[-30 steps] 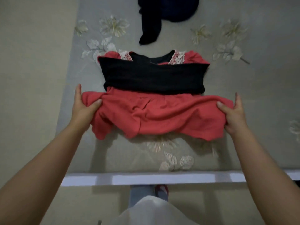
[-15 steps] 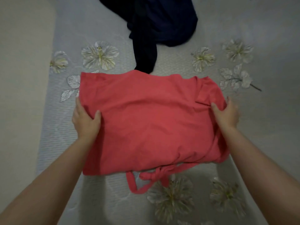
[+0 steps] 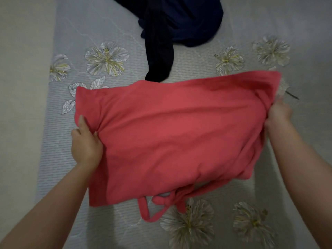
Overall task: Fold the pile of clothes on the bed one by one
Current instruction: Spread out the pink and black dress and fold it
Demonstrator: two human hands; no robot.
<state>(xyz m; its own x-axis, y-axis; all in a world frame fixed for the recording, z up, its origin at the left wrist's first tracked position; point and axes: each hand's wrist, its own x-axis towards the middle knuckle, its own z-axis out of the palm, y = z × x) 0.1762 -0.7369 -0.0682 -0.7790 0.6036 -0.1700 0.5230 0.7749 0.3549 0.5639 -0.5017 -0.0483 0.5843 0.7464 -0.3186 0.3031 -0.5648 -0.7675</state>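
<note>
Red garment (image 3: 170, 139) folded flat on bed; dark clothes (image 3: 179, 20) heaped beyond it.

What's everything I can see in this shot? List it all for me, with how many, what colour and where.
red garment: one, coral red, folded over in the middle of the bed, held at both side edges
tie strap: one, coral red, knotted, hanging out at the garment's near edge
dark clothes: one heap, navy to black, at the far end of the bed, one end trailing to the garment's far edge
bed cover: one, pale grey with white and yellow flowers, under everything
left hand: one, grips the garment's left edge
right hand: one, grips the garment's right edge
</note>
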